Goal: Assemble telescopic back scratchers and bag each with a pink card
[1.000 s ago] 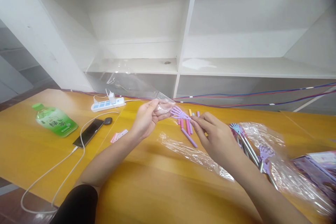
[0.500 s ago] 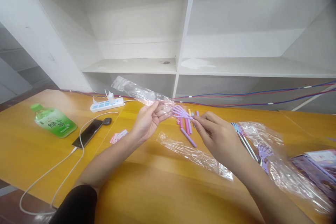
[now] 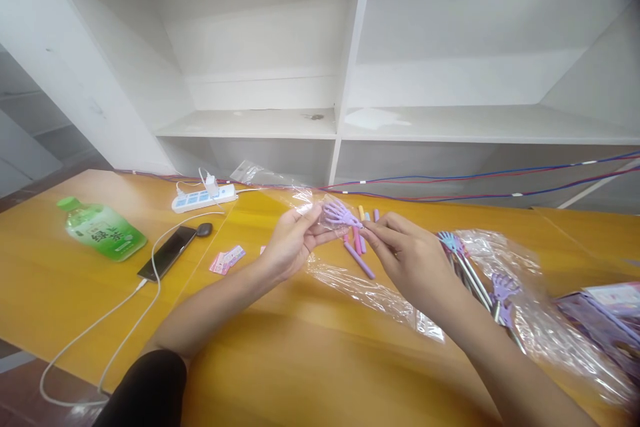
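Observation:
My left hand [image 3: 295, 240] is closed on a clear plastic bag [image 3: 277, 185], long and narrow, which stretches up and to the left. My right hand [image 3: 407, 250] pinches a purple back scratcher [image 3: 341, 213] just below its hand-shaped head. That head points left into the bag's near end, and clear film seems to lie around it. The scratcher's handle is hidden by my right hand. Below, on the table, lies another clear bag [image 3: 370, 293]. Several coloured tubes [image 3: 359, 260] sit behind and under my hands.
More back scratchers [image 3: 467, 267] with metal rods lie right of my right forearm, beside crumpled clear plastic [image 3: 545, 327]. A purple package [image 3: 600, 320] is at far right. Leftward are small printed cards [image 3: 227, 259], a phone [image 3: 167, 255], a green bottle [image 3: 103, 230] and a power strip [image 3: 205, 198].
My left hand and its bag have moved right and slightly down, toward the purple back scratcher. The scratcher's head now overlaps the bag's near end more. My right hand has shifted slightly left.

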The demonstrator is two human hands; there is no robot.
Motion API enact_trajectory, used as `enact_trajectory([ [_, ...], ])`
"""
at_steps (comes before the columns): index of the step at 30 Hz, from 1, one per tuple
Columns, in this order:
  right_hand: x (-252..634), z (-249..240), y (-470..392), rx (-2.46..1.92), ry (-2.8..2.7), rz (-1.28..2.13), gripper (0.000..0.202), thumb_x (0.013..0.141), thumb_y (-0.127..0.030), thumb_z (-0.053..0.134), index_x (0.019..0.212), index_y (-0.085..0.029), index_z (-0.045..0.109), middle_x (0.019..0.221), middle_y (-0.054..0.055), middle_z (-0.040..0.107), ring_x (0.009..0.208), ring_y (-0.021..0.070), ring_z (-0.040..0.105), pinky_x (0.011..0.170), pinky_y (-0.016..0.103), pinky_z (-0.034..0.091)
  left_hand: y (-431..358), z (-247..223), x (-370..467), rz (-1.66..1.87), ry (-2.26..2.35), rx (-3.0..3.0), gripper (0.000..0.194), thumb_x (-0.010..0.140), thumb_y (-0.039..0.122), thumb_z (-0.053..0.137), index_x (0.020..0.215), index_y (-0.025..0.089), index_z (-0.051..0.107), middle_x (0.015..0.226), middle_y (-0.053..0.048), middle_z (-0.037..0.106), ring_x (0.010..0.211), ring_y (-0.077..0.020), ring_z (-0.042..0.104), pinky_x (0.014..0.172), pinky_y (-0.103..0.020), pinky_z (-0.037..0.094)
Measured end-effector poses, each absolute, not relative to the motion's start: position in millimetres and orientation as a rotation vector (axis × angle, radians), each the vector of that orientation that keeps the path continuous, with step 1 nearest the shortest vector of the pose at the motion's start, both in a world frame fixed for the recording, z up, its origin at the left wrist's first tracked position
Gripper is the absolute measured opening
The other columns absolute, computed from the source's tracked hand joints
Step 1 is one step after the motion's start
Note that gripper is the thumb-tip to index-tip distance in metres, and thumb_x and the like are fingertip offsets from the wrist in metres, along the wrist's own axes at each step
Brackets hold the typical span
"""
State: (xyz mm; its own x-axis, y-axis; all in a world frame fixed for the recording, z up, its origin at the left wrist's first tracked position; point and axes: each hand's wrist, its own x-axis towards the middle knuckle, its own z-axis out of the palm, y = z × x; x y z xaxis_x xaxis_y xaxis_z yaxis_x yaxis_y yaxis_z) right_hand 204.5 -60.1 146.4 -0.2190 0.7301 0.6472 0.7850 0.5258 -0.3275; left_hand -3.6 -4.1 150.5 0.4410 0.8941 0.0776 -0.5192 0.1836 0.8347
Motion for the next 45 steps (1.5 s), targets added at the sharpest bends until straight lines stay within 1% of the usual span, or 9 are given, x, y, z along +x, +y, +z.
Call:
enact_trajectory([
  [3, 207.5, 144.0, -59.3, -1.237, -1.987, -0.053, 0.037, 0.109, -0.039, 0.049, 0.093, -0.02, 0.075, 0.078, 0.004, 0.059, 0.069, 0.0132, 0.054, 0.065, 0.027, 0.041, -6.2, 148.6, -0.4, 1.045, 0.472, 0.982, 0.033, 0.083, 0.037, 0.086, 0.099, 0.011, 0.075, 0.1, -0.011, 0.08, 0.101, -0.0251, 0.077, 0.107, -0.051, 0.057],
  [6, 208.3, 142.3, -60.4, -1.3, -1.923, 0.144, 0.037, 0.104, -0.054, 0.057, 0.12, -0.024, 0.073, 0.079, 0.002, 0.064, 0.065, 0.0135, 0.058, 0.063, 0.027, 0.044, -7.2, 143.2, 2.4, 1.002, 0.486, 1.055, 0.039, 0.077, 0.036, 0.091, 0.102, 0.011, 0.076, 0.104, -0.013, 0.08, 0.099, -0.0257, 0.078, 0.104, -0.047, 0.059],
  [11, 201.8, 142.2, -62.4, -1.4, -1.727, 0.439, 0.081, 0.091, -0.075, 0.063, 0.152, -0.023, 0.048, 0.084, 0.003, 0.07, 0.065, 0.0167, 0.064, 0.064, 0.03, 0.053, -7.4, 130.9, 6.9, 0.953, 0.508, 1.18, 0.041, 0.081, 0.04, 0.088, 0.108, 0.011, 0.077, 0.113, -0.016, 0.079, 0.104, -0.026, 0.077, 0.099, -0.04, 0.061],
  [16, 211.5, 152.6, -65.1, -1.424, -1.783, 0.53, 0.073, 0.093, -0.073, 0.063, 0.144, -0.024, 0.052, 0.096, 0.007, 0.072, 0.074, 0.0191, 0.068, 0.062, 0.03, 0.055, 4.4, 139.4, -0.8, 1.185, 0.519, 1.105, 0.04, 0.078, 0.037, 0.09, 0.105, 0.012, 0.073, 0.106, -0.014, 0.08, 0.094, -0.0253, 0.079, 0.091, -0.041, 0.064],
  [26, 233.3, 167.6, -74.8, -1.235, -1.877, 0.803, 0.041, 0.102, -0.053, 0.061, 0.13, -0.024, 0.06, 0.109, 0.008, 0.074, 0.077, 0.0141, 0.069, 0.061, 0.026, 0.058, 36.9, 158.4, -26.9, 1.424, 0.545, 0.925, 0.034, 0.08, 0.026, 0.088, 0.105, 0.014, 0.069, 0.118, -0.01, 0.078, 0.106, -0.0208, 0.077, 0.097, -0.033, 0.061],
  [30, 231.5, 169.7, -75.0, -1.233, -1.754, 0.785, 0.042, 0.091, -0.059, 0.074, 0.101, -0.019, 0.065, 0.094, 0.008, 0.075, 0.067, 0.0146, 0.068, 0.057, 0.026, 0.056, 36.8, 157.8, -26.5, 1.411, 0.524, 0.966, 0.041, 0.072, 0.021, 0.093, 0.103, 0.015, 0.066, 0.111, -0.01, 0.08, 0.103, -0.0215, 0.078, 0.1, -0.036, 0.06],
  [33, 229.7, 166.6, -74.8, -1.258, -1.72, 0.671, 0.046, 0.083, -0.061, 0.081, 0.085, -0.019, 0.063, 0.08, 0.004, 0.073, 0.059, 0.0134, 0.065, 0.052, 0.025, 0.052, 32.8, 154.2, -23.4, 1.365, 0.531, 1.025, 0.041, 0.073, 0.023, 0.093, 0.101, 0.015, 0.064, 0.104, -0.01, 0.081, 0.099, -0.0235, 0.079, 0.096, -0.038, 0.061],
  [39, 214.7, 157.5, -72.9, -1.146, -1.861, 0.12, 0.032, 0.093, -0.049, 0.077, 0.08, -0.02, 0.068, 0.06, -0.004, 0.063, 0.047, 0.0068, 0.049, 0.047, 0.022, 0.038, 13.4, 137.6, -7.0, 1.181, 0.576, 1.228, 0.039, 0.077, 0.034, 0.091, 0.1, 0.014, 0.067, 0.097, -0.011, 0.081, 0.09, -0.0243, 0.079, 0.088, -0.038, 0.062],
  [45, 195.5, 148.6, -71.0, -0.994, -1.945, -0.168, 0.01, 0.098, -0.026, 0.072, 0.092, -0.019, 0.068, 0.082, -0.002, 0.072, 0.062, 0.0068, 0.061, 0.058, 0.02, 0.046, -7.8, 125.6, 7.7, 1.063, 0.569, 1.318, 0.039, 0.078, 0.032, 0.089, 0.105, 0.015, 0.067, 0.107, -0.011, 0.079, 0.103, -0.0236, 0.077, 0.093, -0.033, 0.059],
])
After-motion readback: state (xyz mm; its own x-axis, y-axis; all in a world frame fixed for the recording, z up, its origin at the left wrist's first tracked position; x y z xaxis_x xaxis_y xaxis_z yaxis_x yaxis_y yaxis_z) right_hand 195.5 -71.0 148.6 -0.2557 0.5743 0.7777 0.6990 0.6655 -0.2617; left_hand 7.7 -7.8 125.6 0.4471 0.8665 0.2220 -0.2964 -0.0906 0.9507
